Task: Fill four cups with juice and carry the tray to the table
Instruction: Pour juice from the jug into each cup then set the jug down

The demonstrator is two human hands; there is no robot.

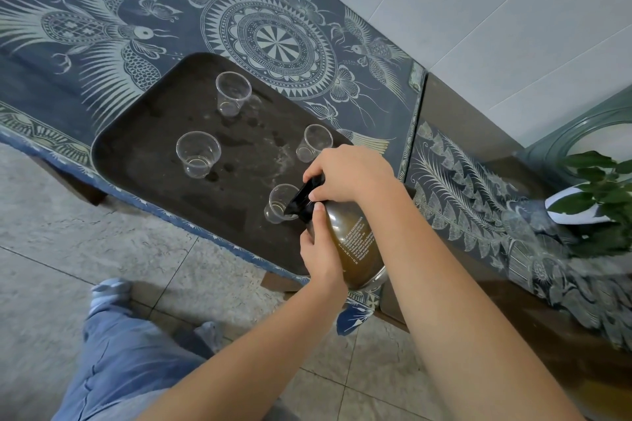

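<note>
- Juice, a brownish-amber liquid, fills most of a tinted jug, which is tilted with its black spout resting over the rim of the nearest cup.
- That nearest cup, at 5 o'clock on the tray, is clear plastic; only a thin film of liquid shows at its bottom.
- Second cup, at 8 o'clock on the tray, stands upright with a shallow layer of clear-looking liquid at the base.
- Third cup, at 12 o'clock, stands upright and looks empty.
- Fourth cup, at 3 o'clock, stands upright just above the right hand; its contents cannot be told.
- Dark wet spots lie on the tray between the cups.
- Right hand is wrapped over the jug's black top, grasping it.
- Left hand grips the side of the jug's body from below, thumb up along the neck.
- Tray rests on a blue patterned cloth covering a low table.
- A potted plant sits at 3 o'clock of the view, well apart from the tray.
</note>
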